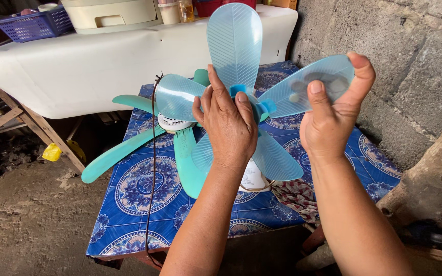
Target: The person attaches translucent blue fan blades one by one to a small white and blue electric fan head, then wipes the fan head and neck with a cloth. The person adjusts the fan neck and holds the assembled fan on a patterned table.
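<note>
Head-camera view, looking down at two bare hands over a small table draped in a blue patterned cloth (144,199).

Left hand (227,125) at centre, seen from the back, fingers together and clamped around the blue hub of a translucent light-blue fan blade set (235,46). Right hand (331,120) to the right, thumb and forefinger pinched on the tip of the right-pointing blade, other fingers behind the plastic and showing faintly through it. Blade set held up above the table: one blade pointing far, one left, one right, two slanting near.

Beneath it, lying on the cloth, a turquoise ceiling fan (129,145) with solid long blades and a white vented motor housing (172,123). Thin dark cord (152,168) hanging down over the near edge of the table. Part of a white rounded container (254,179) visible under the left wrist, label unreadable. Crumpled checked rag (297,197) at the near right edge.

Far behind, a white covered table (78,66) carrying a blue plastic basket (34,24) at far left and a cream appliance (111,15) beside it. Small yellow packet (52,152) on the dirt floor at left. Grey block wall (384,46) at right.
</note>
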